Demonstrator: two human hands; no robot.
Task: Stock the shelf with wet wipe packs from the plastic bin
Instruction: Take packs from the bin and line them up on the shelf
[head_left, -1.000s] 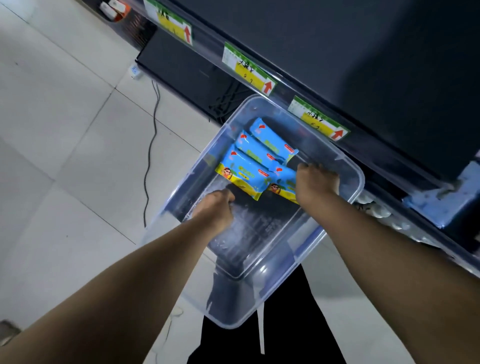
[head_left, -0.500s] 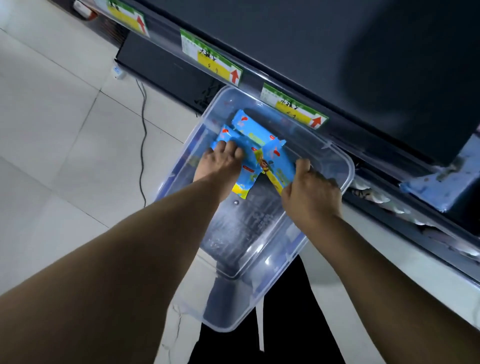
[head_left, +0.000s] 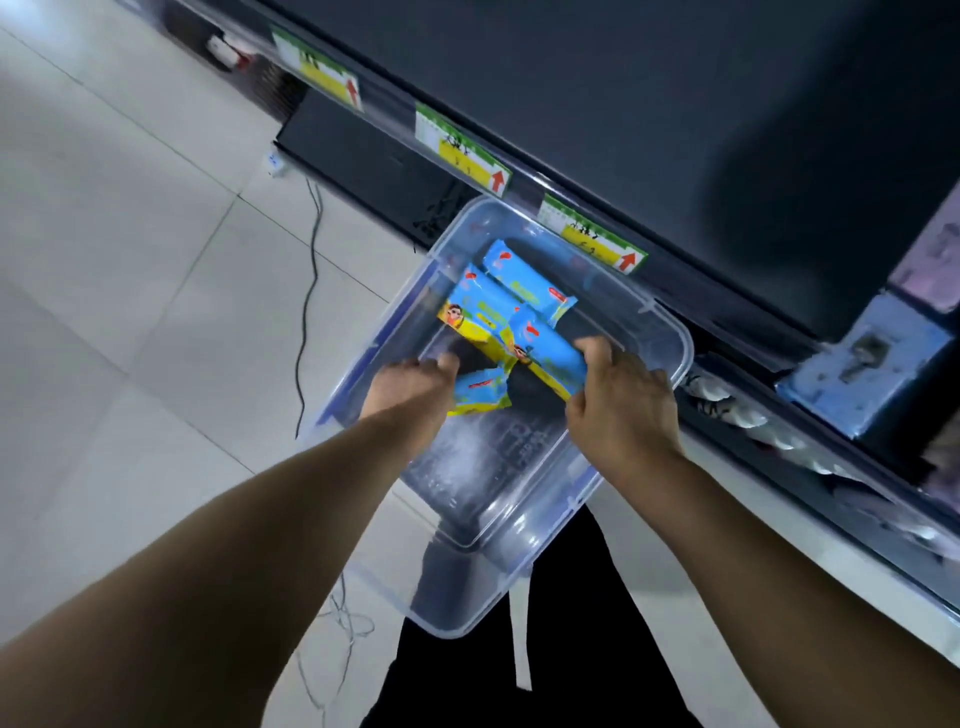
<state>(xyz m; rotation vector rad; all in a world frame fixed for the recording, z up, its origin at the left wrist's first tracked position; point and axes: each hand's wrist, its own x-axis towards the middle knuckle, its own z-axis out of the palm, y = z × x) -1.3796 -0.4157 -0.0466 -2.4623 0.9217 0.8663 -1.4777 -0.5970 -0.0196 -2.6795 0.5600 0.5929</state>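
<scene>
Both hands (head_left: 410, 384) (head_left: 621, 402) grip wipe packs (head_left: 545, 351) inside the bin (head_left: 519, 571).

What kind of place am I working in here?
Most likely a shop aisle: price tags with red arrows line the dark shelf edge, a clear bin of wet wipe packs sits below, on a tiled floor.

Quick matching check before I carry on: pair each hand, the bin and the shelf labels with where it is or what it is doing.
1. left hand
2. right hand
3. plastic bin
4. shelf labels

a. clipped along the shelf edge
b. grips a small pack
c. holds loose packs
d. grips a long blue pack

Pairs: 1-b, 2-d, 3-c, 4-a
</scene>
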